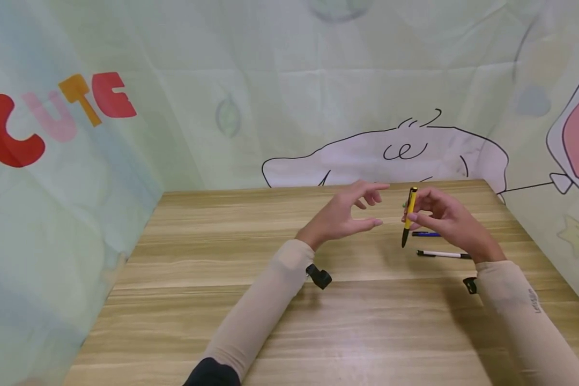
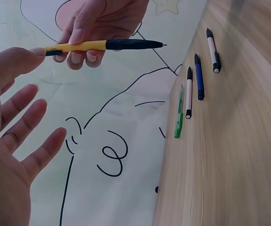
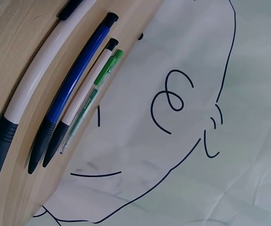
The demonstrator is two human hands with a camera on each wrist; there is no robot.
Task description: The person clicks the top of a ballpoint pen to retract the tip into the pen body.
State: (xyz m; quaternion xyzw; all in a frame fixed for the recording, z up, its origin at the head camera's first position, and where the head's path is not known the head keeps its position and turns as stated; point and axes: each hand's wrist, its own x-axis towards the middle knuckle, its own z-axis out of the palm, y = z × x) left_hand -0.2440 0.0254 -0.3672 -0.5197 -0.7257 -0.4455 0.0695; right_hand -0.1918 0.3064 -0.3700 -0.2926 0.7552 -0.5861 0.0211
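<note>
In the head view my right hand (image 1: 446, 217) pinches a yellow ballpoint pen (image 1: 412, 201) between thumb and fingers above the table. Its black lower end points down, and the left wrist view shows the metal point out at the tip of the pen (image 2: 93, 45). To the left of the pen is my left hand (image 1: 347, 212), thumb and fingers apart, holding nothing. In the left wrist view its thumb overlaps the pen's top end, but the head view shows a gap between them. The right wrist view does not show the held pen.
On the wooden table (image 1: 289, 321), beneath the right hand, lie a white pen (image 3: 45, 66), a blue pen (image 3: 78, 70), another white pen (image 3: 86, 84) and a clear-and-green pen (image 3: 97, 80), side by side. A printed cloth backdrop (image 1: 198, 107) stands behind the table and along its sides.
</note>
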